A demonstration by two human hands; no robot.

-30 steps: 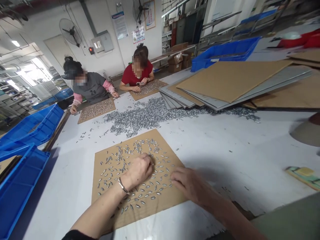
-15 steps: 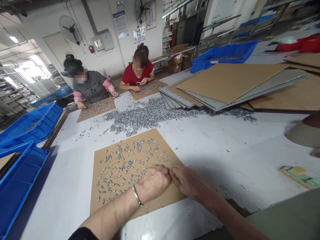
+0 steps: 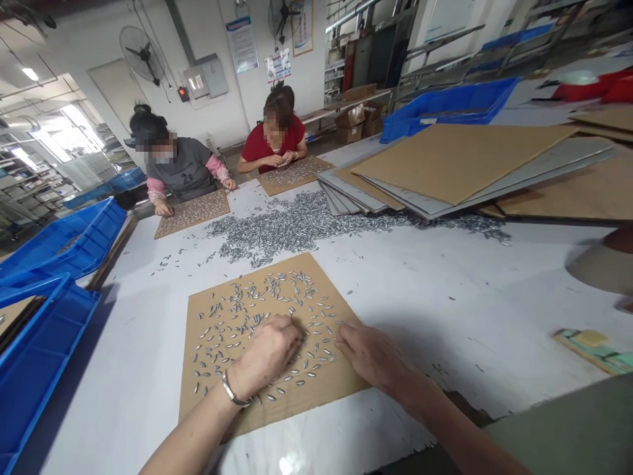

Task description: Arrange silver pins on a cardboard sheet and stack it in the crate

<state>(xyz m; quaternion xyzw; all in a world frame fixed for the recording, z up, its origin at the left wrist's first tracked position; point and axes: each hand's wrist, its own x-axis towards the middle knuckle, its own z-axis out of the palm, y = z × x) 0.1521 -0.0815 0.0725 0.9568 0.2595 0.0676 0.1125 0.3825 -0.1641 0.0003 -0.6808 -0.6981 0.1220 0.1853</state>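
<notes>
1) Far left: nearer blue tray (image 3: pixel 44 363), with flat sheets inside; presumably parked at the side to stay within reach

2) Centre: cardboard sheet (image 3: pixel 326 389), flat on the white table (image 3: pixel 469 316) directly before the person, far edge slanting up toward the right; apparently so placed to bring its whole face under both hands

3) On the sheet: silvery pieces (image 3: pixel 300 382), slender, tapered at both ends, hence no single heading readable; long axes nearly upright in view at lower left, sloping down to the right along the near edge, almost level farther right; crowded in the far part, mostly single nearer the person

4) Over the sheet's middle: left hand (image 3: pixel 274 343), back uppermost, fingers curled, tips hidden; cannot tell whether gripping a piece

5) Beyond the sheet: loose heap (image 3: pixel 287 227) of like pieces, axes mixed; probably kept close as a supply

6) At the sheet's right edge: right hand (image 3: pixel 363 349), thumb and fingers drawn together, perhaps for steadying; cannot tell whether pinching anything

7) Far right: overlapping stacked sheets (image 3: pixel 459 161), probably piled there for easy reach
</notes>
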